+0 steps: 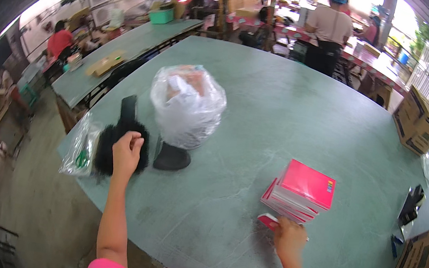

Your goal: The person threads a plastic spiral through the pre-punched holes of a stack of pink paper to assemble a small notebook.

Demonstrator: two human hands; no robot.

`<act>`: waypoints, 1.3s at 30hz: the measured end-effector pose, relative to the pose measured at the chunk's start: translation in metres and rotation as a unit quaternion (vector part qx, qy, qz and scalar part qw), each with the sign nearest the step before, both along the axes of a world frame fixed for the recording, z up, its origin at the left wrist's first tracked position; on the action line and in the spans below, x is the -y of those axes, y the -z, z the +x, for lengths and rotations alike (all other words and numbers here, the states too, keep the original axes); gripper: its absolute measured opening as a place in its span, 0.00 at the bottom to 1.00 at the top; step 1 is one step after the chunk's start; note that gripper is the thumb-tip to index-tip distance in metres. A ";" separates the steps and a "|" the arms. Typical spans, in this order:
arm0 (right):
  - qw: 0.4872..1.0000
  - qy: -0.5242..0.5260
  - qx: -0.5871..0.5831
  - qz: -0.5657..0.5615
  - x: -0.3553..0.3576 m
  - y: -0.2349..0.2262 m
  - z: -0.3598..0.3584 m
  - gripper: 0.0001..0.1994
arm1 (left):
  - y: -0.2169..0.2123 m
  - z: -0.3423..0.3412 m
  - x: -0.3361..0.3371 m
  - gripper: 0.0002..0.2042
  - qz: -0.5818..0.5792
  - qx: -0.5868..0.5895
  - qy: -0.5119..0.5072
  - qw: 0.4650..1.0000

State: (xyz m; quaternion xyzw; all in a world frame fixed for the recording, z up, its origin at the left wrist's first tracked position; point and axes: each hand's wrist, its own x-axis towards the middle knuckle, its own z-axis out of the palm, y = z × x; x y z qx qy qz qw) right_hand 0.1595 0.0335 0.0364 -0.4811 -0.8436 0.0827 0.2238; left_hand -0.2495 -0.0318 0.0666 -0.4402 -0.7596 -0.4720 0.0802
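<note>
My left hand is over a black fuzzy pile at the table's left side, its fingers pinched together. Whatever lies between those fingertips is too small to make out. My right hand grips a thin red-and-white packet low over the table. Just beyond it stands a stack of red-and-white packets, with the lower ones slightly askew. A dark flat strip extends from the far side of the black pile. To the pile's right lies a black rounded object, partly covered by a filled clear plastic bag.
A flat clear bag with something green inside lies at the left edge of the green table. Cardboard boxes stand along the right side. Black items lie near the right edge. Other people are at tables farther back.
</note>
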 end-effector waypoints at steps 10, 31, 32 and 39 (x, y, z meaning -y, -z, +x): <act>0.999 0.005 0.035 -0.042 -0.009 0.022 0.003 0.05 | 0.080 -0.044 -0.060 0.05 -0.167 0.047 -0.060 0.983; 0.999 -0.042 -0.016 -0.010 0.004 0.020 0.000 0.06 | 0.051 -0.024 -0.026 0.12 -0.103 0.014 -0.172 0.980; 0.999 -0.036 0.005 -0.010 0.000 0.027 0.000 0.06 | 0.039 -0.018 -0.018 0.12 -0.061 -0.023 -0.136 0.989; 0.995 -0.049 0.052 -0.068 -0.014 0.026 0.000 0.06 | -0.047 0.096 -0.022 0.11 0.180 0.000 0.098 0.979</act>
